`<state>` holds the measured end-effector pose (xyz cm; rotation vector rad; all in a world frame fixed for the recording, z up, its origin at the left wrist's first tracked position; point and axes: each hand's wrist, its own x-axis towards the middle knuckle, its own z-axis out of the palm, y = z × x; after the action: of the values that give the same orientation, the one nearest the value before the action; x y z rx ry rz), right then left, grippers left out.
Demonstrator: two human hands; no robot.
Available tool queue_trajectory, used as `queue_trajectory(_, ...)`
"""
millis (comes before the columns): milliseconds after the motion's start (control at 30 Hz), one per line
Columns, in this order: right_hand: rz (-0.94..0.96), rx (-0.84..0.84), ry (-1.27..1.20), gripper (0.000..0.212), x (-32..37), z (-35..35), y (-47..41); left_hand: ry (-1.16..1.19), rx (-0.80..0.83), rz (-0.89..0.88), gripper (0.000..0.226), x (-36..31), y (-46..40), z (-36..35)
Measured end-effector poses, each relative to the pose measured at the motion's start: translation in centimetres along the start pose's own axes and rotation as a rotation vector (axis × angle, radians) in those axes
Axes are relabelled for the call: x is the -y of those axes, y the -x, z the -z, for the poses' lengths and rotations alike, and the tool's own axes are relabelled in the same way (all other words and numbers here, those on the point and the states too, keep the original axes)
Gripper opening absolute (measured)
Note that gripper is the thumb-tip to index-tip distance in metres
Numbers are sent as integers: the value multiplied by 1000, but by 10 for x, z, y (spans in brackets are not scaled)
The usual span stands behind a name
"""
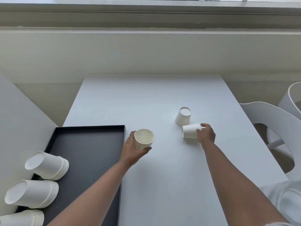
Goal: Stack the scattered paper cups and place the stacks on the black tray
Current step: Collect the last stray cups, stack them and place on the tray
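Observation:
My left hand [132,150] holds an upright white paper cup [144,139], mouth up, just right of the black tray [84,147]. My right hand [206,134] grips a paper cup lying on its side [189,132] on the white table [154,98]. Touching that cup from behind is an upside-down paper cup [183,116]. Three stacks of upside-down cups stand along the tray's left side: a far stack [47,165], a middle stack [32,193] and a near stack [22,218] cut off by the frame's bottom edge.
A white chair [273,128] stands at the table's right edge, with a second chair [293,98] behind it. A white surface [17,128] borders the tray on the left. A wall and window sill run behind the table.

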<state>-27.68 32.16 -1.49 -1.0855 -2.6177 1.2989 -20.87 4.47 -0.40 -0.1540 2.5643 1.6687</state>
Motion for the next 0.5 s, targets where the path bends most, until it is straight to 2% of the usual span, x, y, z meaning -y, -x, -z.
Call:
queue_trajectory(167, 12, -156, -199, 26, 6, -15, 34, -12, -1, 23, 59, 4, -2, -2)
queue_trajectory(233, 99, -236, -314, 25, 15, -19, 55, -14, -10, 32, 59, 4, -2, -3)
queue_trajectory(333, 355, -256, -473, 23, 36, -24, 87, -25, -26, 32, 58, 3, -2, -4)
queue_trajectory(433, 656, -79, -528, 23, 55, -28, 110, -28, -15, 33, 58, 2, -1, -3)
queue_trajectory(500, 843, -28, -490, 23, 62, -32, 120, -27, -16, 38, 58, 1, -1, -2)
